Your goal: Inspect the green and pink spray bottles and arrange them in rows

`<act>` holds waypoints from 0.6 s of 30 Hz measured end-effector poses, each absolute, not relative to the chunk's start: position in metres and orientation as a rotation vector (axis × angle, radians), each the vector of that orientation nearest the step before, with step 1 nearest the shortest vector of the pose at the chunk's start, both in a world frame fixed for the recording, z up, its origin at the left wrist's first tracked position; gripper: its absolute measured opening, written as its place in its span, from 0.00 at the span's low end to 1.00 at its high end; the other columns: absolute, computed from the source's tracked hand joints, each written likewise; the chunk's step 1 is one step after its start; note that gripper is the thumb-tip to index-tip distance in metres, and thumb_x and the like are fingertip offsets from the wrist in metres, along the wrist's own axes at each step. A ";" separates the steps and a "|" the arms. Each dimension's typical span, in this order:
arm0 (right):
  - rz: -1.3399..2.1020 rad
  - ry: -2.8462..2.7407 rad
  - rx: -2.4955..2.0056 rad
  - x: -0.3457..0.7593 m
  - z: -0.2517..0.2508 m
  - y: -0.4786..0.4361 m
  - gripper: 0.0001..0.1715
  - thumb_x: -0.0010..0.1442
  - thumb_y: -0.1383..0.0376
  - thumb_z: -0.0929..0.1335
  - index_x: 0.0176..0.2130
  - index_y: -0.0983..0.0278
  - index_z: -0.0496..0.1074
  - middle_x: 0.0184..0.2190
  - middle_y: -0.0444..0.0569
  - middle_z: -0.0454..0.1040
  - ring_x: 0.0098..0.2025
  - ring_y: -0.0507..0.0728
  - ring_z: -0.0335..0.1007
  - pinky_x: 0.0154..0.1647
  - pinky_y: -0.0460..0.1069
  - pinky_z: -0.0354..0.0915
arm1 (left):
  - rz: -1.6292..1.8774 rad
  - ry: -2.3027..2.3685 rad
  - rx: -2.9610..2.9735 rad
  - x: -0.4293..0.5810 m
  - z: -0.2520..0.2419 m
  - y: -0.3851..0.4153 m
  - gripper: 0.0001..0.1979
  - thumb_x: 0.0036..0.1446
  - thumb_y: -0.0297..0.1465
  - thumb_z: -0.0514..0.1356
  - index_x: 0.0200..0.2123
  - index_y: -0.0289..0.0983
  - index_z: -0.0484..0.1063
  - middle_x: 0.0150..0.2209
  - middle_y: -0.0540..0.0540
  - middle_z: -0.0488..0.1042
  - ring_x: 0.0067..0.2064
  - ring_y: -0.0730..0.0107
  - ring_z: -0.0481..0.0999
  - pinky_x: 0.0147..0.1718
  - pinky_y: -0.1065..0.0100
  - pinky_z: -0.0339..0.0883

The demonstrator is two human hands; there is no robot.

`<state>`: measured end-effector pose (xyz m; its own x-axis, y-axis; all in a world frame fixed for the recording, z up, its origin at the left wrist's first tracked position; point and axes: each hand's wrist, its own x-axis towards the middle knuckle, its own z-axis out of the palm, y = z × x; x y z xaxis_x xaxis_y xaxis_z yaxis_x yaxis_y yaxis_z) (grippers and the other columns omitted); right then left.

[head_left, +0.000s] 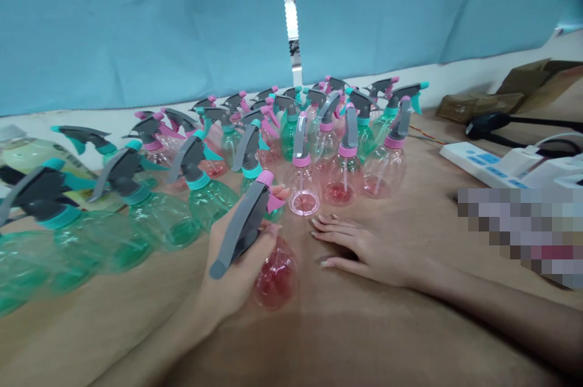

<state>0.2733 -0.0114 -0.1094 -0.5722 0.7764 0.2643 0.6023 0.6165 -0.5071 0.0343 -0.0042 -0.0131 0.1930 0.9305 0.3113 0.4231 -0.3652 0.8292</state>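
Observation:
My left hand is wrapped round a pink spray bottle with a grey trigger head and a pink nozzle. It holds the bottle just above the brown table, near the centre. My right hand lies flat on the table to the right of that bottle, fingers stretched out and pointing left, holding nothing. Just beyond its fingertips stands another pink spray bottle.
Several pink and green spray bottles stand in rows from the left edge to the table's far middle. A white power strip with black cables lies at the right, brown packets behind it. A blue curtain hangs at the back.

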 end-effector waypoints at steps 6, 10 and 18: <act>0.490 -2.397 -1.092 0.274 -0.111 -0.010 0.33 0.65 0.51 0.64 0.64 0.59 0.59 0.66 0.50 0.57 0.68 0.60 0.50 0.67 0.60 0.50 | 1.091 1.278 1.811 0.031 -0.015 -0.005 0.04 0.49 0.35 0.60 0.27 0.42 0.71 0.27 0.50 0.74 0.30 0.61 0.75 0.32 0.59 0.70; 0.475 -2.410 -1.113 0.273 -0.108 -0.011 0.33 0.65 0.50 0.63 0.63 0.63 0.61 0.66 0.52 0.57 0.68 0.59 0.50 0.68 0.59 0.50 | 1.131 1.235 1.837 0.030 -0.017 -0.005 0.04 0.50 0.34 0.59 0.30 0.43 0.73 0.33 0.49 0.78 0.36 0.59 0.77 0.37 0.58 0.71; 0.490 -2.384 -1.086 0.273 -0.109 -0.011 0.32 0.65 0.51 0.64 0.64 0.60 0.60 0.66 0.50 0.57 0.68 0.60 0.50 0.67 0.60 0.50 | 1.105 1.122 1.972 0.032 -0.007 -0.003 0.10 0.51 0.30 0.57 0.36 0.45 0.75 0.34 0.50 0.81 0.40 0.59 0.80 0.44 0.57 0.72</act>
